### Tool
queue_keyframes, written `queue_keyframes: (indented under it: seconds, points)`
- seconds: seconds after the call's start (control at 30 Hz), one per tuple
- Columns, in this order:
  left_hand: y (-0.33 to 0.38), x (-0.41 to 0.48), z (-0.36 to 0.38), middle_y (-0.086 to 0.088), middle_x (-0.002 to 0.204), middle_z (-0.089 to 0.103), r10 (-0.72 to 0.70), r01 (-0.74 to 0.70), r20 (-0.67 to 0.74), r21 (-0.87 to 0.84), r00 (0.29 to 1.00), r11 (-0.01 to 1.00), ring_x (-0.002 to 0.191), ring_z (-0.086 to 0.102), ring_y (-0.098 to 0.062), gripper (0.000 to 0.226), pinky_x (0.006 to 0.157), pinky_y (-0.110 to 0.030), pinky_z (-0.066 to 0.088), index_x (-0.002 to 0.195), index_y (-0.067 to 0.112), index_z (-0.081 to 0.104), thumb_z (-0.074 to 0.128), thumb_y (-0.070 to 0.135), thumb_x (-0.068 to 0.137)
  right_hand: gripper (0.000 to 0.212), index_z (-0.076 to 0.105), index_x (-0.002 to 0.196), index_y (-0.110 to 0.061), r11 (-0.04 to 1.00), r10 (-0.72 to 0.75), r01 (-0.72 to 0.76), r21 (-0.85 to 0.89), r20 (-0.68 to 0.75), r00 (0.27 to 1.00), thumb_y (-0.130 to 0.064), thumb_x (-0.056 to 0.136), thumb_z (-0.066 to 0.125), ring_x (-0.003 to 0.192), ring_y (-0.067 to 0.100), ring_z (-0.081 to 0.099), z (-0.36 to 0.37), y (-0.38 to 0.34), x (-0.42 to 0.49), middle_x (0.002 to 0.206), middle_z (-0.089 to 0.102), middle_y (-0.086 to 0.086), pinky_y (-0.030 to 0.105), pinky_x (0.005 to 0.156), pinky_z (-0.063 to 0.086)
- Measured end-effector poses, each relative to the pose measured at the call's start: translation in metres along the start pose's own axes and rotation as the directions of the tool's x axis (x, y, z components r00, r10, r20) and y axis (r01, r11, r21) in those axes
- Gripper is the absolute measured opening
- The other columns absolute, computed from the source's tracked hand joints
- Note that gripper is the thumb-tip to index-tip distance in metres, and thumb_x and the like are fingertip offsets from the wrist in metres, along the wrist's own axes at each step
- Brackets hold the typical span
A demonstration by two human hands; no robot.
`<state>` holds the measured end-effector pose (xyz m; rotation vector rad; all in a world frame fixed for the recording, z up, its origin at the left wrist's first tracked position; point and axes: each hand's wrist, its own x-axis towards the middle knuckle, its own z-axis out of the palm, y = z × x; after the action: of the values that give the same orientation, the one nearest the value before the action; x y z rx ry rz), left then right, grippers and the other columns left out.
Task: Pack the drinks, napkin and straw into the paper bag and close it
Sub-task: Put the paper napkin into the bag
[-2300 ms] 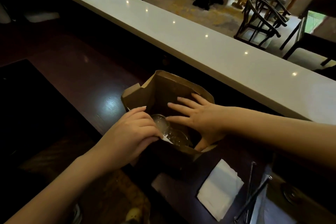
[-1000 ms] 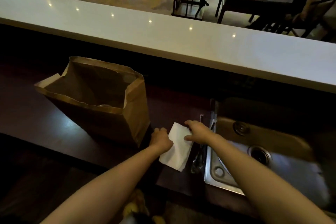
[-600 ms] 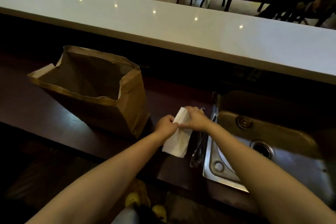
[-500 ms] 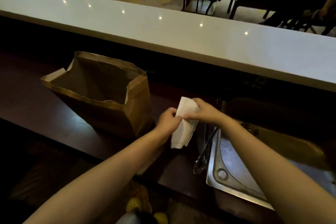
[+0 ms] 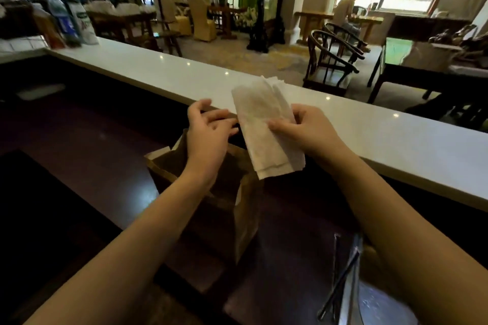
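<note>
My right hand (image 5: 303,129) pinches a folded white napkin (image 5: 264,129) and holds it upright in the air above the right side of the brown paper bag (image 5: 245,206). The bag stands with its mouth wide on the dark lower counter (image 5: 87,163). My left hand (image 5: 208,137) hovers over the bag's mouth just left of the napkin, fingers spread, holding nothing. Dark straws (image 5: 340,287) lie on the counter at the lower right, beside the sink edge. The bag's inside is hidden by my left hand and arm, so no drinks show.
A long white raised counter (image 5: 369,137) runs behind the bag. A steel sink (image 5: 375,306) sits at the lower right. Bottles (image 5: 60,21) and packets stand at the counter's far left end. Beyond are chairs (image 5: 332,60), tables and a seated person (image 5: 348,10).
Both hands lifted the napkin off the dark counter and carried it up and left, over the bag. My left hand let go of it. The view tilted up toward the room.
</note>
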<state>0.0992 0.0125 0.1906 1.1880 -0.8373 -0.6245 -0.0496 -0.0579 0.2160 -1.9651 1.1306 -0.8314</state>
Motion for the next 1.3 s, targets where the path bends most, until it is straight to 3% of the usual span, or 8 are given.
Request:
queue_keyframes:
  seconds: [0.1,0.2,0.33,0.47,0.6,0.73,0.9,1.3]
  points:
    - [0.000,0.031,-0.047,0.004,0.087,0.063,0.156,-0.145,-0.002,0.368,0.988,0.918,0.084,0.064,-0.012,0.022,0.079,-0.028,0.053,0.099,0.017,0.053,0.048,0.000,0.086,0.027,0.059,0.078,0.003,0.964,-0.185,0.181,-0.197,-0.003,0.983,-0.024,0.084,0.061,0.072,0.031,0.058,0.027,-0.031,0.015,0.076,0.063,0.016,0.038,0.063,0.047]
    - [-0.014,0.053,-0.082,0.004,0.080,0.066,0.130,-0.222,0.181,0.739,0.975,0.636,0.074,0.061,-0.008,0.020,0.071,-0.025,0.047,0.085,0.018,0.064,0.051,0.004,0.083,0.013,0.054,0.077,-0.009,0.881,-0.298,0.315,-0.353,0.102,0.949,-0.018,0.086,0.055,0.072,0.023,0.055,0.064,-0.047,0.023,0.075,0.058,0.007,0.036,0.066,0.046]
    - [-0.039,0.066,-0.110,-0.007,0.083,0.065,0.057,-0.331,0.334,0.871,0.941,0.362,0.084,0.061,-0.027,0.013,0.068,-0.033,0.044,0.090,0.017,0.064,0.054,0.017,0.082,0.007,0.053,0.091,-0.010,0.762,-0.252,0.366,-0.534,0.276,0.928,-0.016,0.090,0.048,0.081,0.032,0.062,0.110,-0.029,0.026,0.090,0.064,0.013,0.034,0.058,0.040]
    - [-0.050,0.068,-0.122,0.000,0.101,0.066,-0.087,-0.372,0.436,0.842,0.896,0.390,0.099,0.059,-0.018,0.015,0.083,-0.042,0.051,0.096,0.023,0.062,0.057,0.023,0.082,0.015,0.058,0.101,-0.007,0.670,-0.155,0.367,-0.645,0.363,0.919,-0.013,0.089,0.051,0.088,0.031,0.064,0.139,0.000,0.025,0.098,0.067,0.012,0.033,0.060,0.038]
    - [-0.049,0.071,-0.125,0.002,0.147,0.036,-0.122,-0.476,0.552,0.795,0.825,0.376,0.134,0.028,-0.017,0.046,0.108,-0.033,0.031,0.127,0.022,0.050,0.062,0.021,0.083,0.018,0.058,0.106,-0.009,0.612,-0.039,0.357,-0.706,0.424,0.905,-0.010,0.088,0.056,0.088,0.029,0.066,0.168,0.012,0.029,0.100,0.068,0.010,0.034,0.066,0.046]
    - [-0.047,0.077,-0.124,0.006,0.156,0.010,-0.253,-0.610,0.683,0.728,0.685,0.314,0.143,0.002,-0.013,0.063,0.115,-0.029,0.011,0.140,0.026,0.032,0.061,0.027,0.084,0.041,0.047,0.127,-0.013,0.508,0.096,0.352,-0.786,0.458,0.884,-0.005,0.088,0.057,0.106,0.035,0.062,0.188,0.013,0.036,0.119,0.062,0.015,0.043,0.084,0.054]
    - [-0.052,0.083,-0.126,0.004,0.156,-0.013,-0.407,-0.687,0.709,0.690,0.576,0.229,0.140,-0.020,-0.012,0.087,0.114,-0.032,-0.009,0.145,0.027,0.002,0.060,0.038,0.082,0.037,0.051,0.124,-0.006,0.233,0.227,0.434,-0.870,0.482,0.846,-0.001,0.087,0.055,0.100,0.030,0.066,0.209,0.034,0.035,0.112,0.066,0.014,0.037,0.075,0.054]
    - [-0.050,0.087,-0.143,0.008,0.150,-0.029,-0.470,-0.709,0.751,0.633,0.464,0.311,0.136,-0.031,-0.009,0.102,0.112,-0.031,-0.015,0.144,0.027,-0.011,0.063,0.049,0.076,0.065,0.020,0.144,-0.012,0.424,0.290,0.344,-0.838,0.485,0.825,-0.015,0.089,0.056,0.131,0.034,0.036,0.234,0.066,0.015,0.147,0.028,0.016,0.042,0.098,0.042]
